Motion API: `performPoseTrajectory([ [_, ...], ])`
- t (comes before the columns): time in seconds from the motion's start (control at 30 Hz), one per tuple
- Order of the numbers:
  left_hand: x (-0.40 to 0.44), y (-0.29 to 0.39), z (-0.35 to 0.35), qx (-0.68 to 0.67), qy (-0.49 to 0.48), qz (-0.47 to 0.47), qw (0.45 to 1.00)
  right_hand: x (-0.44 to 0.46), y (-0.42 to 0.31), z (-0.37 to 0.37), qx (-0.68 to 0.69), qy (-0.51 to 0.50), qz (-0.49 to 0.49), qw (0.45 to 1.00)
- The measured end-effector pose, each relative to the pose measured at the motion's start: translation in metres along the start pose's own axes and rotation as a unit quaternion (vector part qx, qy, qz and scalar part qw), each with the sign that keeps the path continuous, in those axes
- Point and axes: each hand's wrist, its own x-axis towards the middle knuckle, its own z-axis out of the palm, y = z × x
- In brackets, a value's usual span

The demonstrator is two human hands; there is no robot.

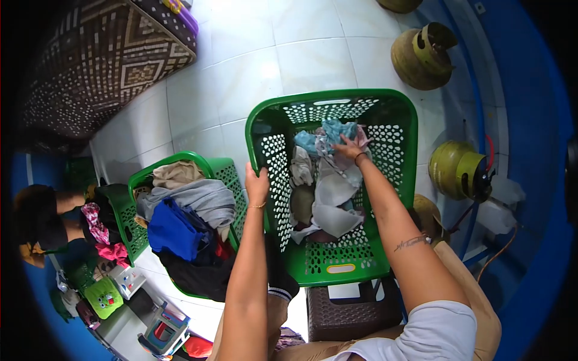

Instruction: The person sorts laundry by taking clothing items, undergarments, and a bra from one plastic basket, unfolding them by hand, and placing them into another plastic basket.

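A large green laundry basket with perforated sides stands in front of me, holding several garments. My left hand is closed around the basket's left rim. Inside, my right hand reaches into the upper part of the pile, its fingers closed on a thin, pale piece of clothing. Light blue cloth lies just above those fingers. Below them are a pale grey-white bra and a dark olive piece. My right fingertips are partly hidden in the fabric.
A second green basket on the left is heaped with clothes, including a blue garment. Green gas cylinders stand along the right wall. A brown plastic stool is near my legs. Patterned furniture fills the upper left.
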Motion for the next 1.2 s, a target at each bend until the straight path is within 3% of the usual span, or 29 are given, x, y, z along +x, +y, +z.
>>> performPoseTrajectory([
  [0.27, -0.014, 0.018, -0.005, 0.050, -0.011, -0.055, 0.997, -0.136, 0.019, 0.059, -0.066, -0.293, -0.167, 0.939],
  [0.33, -0.031, 0.012, 0.012, 0.083, 0.133, 0.021, 0.987, -0.183, 0.048, 0.062, -0.087, -0.365, -0.201, 0.905],
  [0.37, -0.043, 0.018, 0.018, 0.081, 0.134, 0.019, 0.988, -0.203, 0.062, 0.060, -0.095, -0.401, -0.216, 0.885],
  [0.43, -0.069, 0.030, 0.026, 0.158, 0.235, 0.167, 0.944, -0.209, 0.062, 0.052, -0.103, -0.438, -0.229, 0.863],
  [0.5, -0.091, 0.031, 0.035, 0.163, 0.194, 0.207, 0.945, -0.232, 0.030, 0.003, -0.186, -0.483, -0.292, 0.804],
  [0.53, -0.099, 0.022, 0.038, 0.163, 0.193, 0.204, 0.946, -0.235, 0.019, -0.016, -0.186, -0.485, -0.290, 0.804],
  [0.6, -0.111, -0.011, 0.053, 0.052, -0.013, 0.147, 0.988, -0.225, -0.004, -0.053, -0.227, -0.559, -0.366, 0.709],
  [0.63, -0.116, -0.027, 0.059, 0.051, -0.014, 0.145, 0.988, -0.216, -0.020, -0.074, -0.084, -0.681, -0.247, 0.684],
  [0.67, -0.121, -0.044, 0.065, 0.074, -0.045, 0.101, 0.991, -0.204, -0.032, -0.089, 0.063, -0.769, -0.116, 0.625],
  [0.7, -0.125, -0.058, 0.070, 0.097, -0.076, 0.057, 0.991, -0.197, -0.039, -0.101, 0.155, -0.760, -0.043, 0.629],
  [0.73, -0.128, -0.073, 0.075, 0.120, -0.107, 0.013, 0.987, -0.182, -0.046, -0.116, -0.051, -0.694, -0.132, 0.706],
  [0.77, -0.128, -0.081, 0.079, 0.142, -0.138, -0.030, 0.980, -0.169, -0.058, -0.131, -0.256, -0.584, -0.214, 0.740],
  [0.8, -0.127, -0.084, 0.081, 0.140, -0.139, -0.030, 0.980, -0.163, -0.048, -0.130, -0.354, -0.319, -0.349, 0.807],
  [0.83, -0.125, -0.088, 0.083, 0.138, -0.139, -0.038, 0.980, -0.156, -0.034, -0.125, -0.416, -0.021, -0.447, 0.791],
  [0.87, -0.121, -0.091, 0.084, 0.136, -0.140, -0.044, 0.980, -0.143, -0.022, -0.120, -0.274, -0.042, -0.430, 0.859],
  [0.93, -0.114, -0.093, 0.088, 0.130, -0.137, -0.060, 0.980, -0.131, -0.011, -0.115, -0.101, -0.131, -0.258, 0.952],
  [1.0, -0.114, -0.092, 0.090, 0.124, -0.145, -0.072, 0.979, -0.121, -0.024, -0.113, -0.224, -0.133, -0.223, 0.940],
  [1.1, -0.102, -0.088, 0.090, 0.109, -0.155, -0.093, 0.978, -0.104, -0.025, -0.070, -0.219, -0.078, -0.225, 0.946],
  [1.2, -0.113, -0.091, 0.089, 0.084, -0.152, -0.125, 0.977, -0.098, -0.046, -0.022, -0.282, -0.183, -0.208, 0.918],
])
